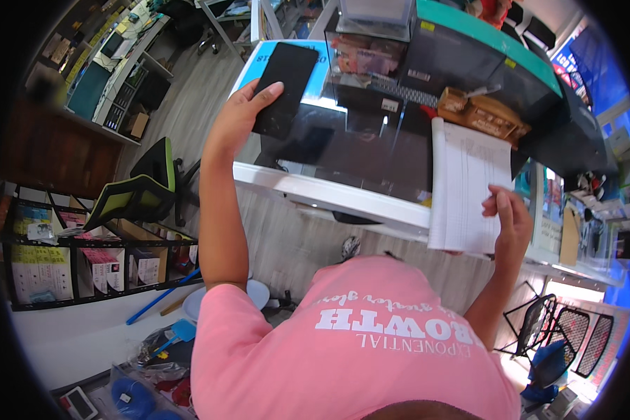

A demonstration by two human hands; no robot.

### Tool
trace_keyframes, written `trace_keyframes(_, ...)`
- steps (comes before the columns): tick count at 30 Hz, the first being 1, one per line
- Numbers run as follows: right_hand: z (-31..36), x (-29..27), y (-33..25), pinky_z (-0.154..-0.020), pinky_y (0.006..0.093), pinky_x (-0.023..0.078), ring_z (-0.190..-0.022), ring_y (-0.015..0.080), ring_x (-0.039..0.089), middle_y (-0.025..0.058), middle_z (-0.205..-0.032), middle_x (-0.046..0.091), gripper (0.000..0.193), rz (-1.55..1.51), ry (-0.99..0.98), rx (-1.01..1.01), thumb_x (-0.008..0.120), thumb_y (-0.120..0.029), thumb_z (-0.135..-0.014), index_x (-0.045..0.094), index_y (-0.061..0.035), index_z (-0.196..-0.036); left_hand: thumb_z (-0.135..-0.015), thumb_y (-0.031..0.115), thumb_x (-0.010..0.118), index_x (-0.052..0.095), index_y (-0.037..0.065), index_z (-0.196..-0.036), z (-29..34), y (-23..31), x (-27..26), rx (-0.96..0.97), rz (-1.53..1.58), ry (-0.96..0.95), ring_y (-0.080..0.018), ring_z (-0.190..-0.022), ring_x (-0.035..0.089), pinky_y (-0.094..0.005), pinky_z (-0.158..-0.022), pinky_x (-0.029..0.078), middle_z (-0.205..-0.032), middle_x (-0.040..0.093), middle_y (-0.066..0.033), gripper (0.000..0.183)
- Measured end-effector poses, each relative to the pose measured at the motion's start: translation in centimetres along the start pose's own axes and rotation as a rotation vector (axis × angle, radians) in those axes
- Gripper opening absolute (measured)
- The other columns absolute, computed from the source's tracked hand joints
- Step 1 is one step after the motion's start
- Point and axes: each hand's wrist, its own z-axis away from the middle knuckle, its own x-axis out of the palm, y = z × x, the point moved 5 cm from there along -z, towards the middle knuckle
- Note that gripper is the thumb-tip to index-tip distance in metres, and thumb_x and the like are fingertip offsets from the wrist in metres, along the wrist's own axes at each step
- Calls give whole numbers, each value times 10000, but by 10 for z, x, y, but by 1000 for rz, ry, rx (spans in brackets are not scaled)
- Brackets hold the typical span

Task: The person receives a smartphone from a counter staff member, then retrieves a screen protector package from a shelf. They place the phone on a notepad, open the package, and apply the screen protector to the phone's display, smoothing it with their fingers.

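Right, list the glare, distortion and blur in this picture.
Head view: a white streak of glare on the dark glossy tabletop; head view: overexposed light around the black mesh chairs; head view: fisheye bending toward the round black rim; head view: a smudged patch at far left; head view: the black phone has clear outlines, but the notebook's fine writing is illegible.

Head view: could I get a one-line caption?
Left hand holding a black device over the counter, right hand at the notebook's edge.
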Motion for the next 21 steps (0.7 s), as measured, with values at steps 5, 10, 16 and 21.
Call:
trace_keyframes(5,-25,51,-30,-725,257,506,-847,153,670,153,-1136,729,657,-433,-396,4,546,-479,-1068,566,74,-1422,-960,323,792,706,3,-1248,53,44,108,52,-168,-378,-49,-922,642,-237,-826,523,-1011,721,1,439)
trace_keyframes(10,-22,42,-20,-567,275,512,-765,198,742,141,-1070,730,531,-488,-573,286,679,-449,-1025,631,42,-1221,-933,245,821,730,12,-1153,56,45,223,-80,-367,-743,-32,-824,629,-202,-737,506,-964,721,27,334)
trace_keyframes(16,-7,-53,48,-588,279,588,-774,244,762,145,-1054,739,417,-852,-152,313,674,-305,-1045,618,46,-1264,-1024,439,682,706,47,-1216,29,29,264,176,-345,-254,-113,-879,617,-282,-818,515,-1015,711,-10,438)
trace_keyframes(21,22,-115,80,-765,346,676,-986,354,771,210,-1164,730,400,-1008,155,326,690,-131,-1009,588,98,-1321,-924,603,730,687,13,-989,69,-34,282,-72,-1000,-37,-298,-764,647,-413,-716,509,-811,664,-120,595)
